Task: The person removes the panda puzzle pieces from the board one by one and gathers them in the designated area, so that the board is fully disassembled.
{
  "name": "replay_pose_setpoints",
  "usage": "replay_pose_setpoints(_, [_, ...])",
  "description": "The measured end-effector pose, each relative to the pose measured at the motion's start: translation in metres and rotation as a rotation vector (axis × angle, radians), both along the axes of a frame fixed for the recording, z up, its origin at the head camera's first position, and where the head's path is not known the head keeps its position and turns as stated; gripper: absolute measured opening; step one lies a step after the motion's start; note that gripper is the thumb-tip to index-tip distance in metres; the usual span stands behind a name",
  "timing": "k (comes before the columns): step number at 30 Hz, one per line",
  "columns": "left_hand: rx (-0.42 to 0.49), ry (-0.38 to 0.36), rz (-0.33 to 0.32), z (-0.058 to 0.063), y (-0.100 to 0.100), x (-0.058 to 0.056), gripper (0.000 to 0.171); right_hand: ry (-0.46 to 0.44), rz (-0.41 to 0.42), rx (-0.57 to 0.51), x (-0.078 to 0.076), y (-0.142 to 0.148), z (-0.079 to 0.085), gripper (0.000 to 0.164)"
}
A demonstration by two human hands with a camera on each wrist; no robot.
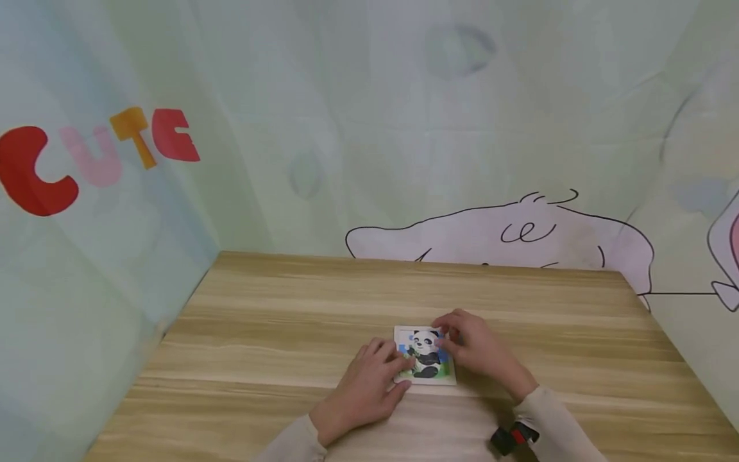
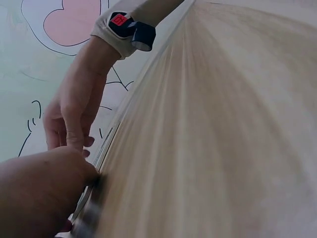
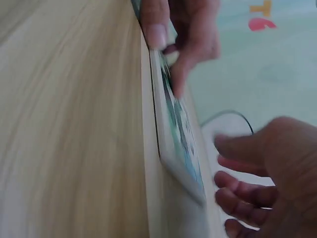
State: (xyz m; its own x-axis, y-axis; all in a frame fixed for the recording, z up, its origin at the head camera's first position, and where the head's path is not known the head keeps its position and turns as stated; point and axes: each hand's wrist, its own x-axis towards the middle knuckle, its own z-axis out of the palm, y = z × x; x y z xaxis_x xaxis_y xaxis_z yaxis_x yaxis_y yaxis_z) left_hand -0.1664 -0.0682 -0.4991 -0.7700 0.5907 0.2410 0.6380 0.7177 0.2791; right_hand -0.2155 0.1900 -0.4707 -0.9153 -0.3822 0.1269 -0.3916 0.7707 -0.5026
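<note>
A small square panda jigsaw puzzle with a white border lies flat on the wooden table. At its left side my left hand holds it, the thumb by the near edge and the index fingertip on the picture. My right hand hovers round the far right corner with bent fingers, its thumb overlapping the picture's right part in the head view. From the right wrist, that hand's fingers are loosely curled and spread beside the board, and no piece shows between them.
The wooden table reaches back to a printed cloth backdrop with cartoon drawings and red, pink and orange letters. A black device with a red mark is strapped at the right sleeve's cuff.
</note>
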Motion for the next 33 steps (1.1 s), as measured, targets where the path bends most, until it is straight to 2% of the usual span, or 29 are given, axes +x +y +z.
replay_pose_setpoints(3, [-0.009,-0.001,-0.004,0.0,0.0,0.0,0.034,-0.021,0.086,0.062,-0.001,-0.012,-0.002,0.045])
replay_pose_setpoints(5, [-0.012,-0.005,-0.01,0.0,0.0,-0.001,0.034,-0.012,0.104,0.106,-0.001,-0.017,-0.002,0.052])
replay_pose_setpoints(11, [-0.014,0.01,-0.015,-0.001,0.0,0.0,0.033,0.041,0.096,0.162,0.001,-0.024,0.0,0.046])
replay_pose_setpoints(17, [-0.02,0.011,-0.006,0.001,-0.001,0.001,0.034,0.03,0.056,0.172,0.001,-0.031,0.003,0.045])
replay_pose_setpoints(25, [-0.031,-0.014,-0.006,0.002,0.001,0.002,0.035,-0.051,0.02,0.157,0.001,-0.035,0.006,0.045])
replay_pose_setpoints(33, [-0.026,-0.011,0.001,0.002,0.001,0.0,0.033,-0.21,-0.018,0.103,-0.01,-0.044,0.011,0.047])
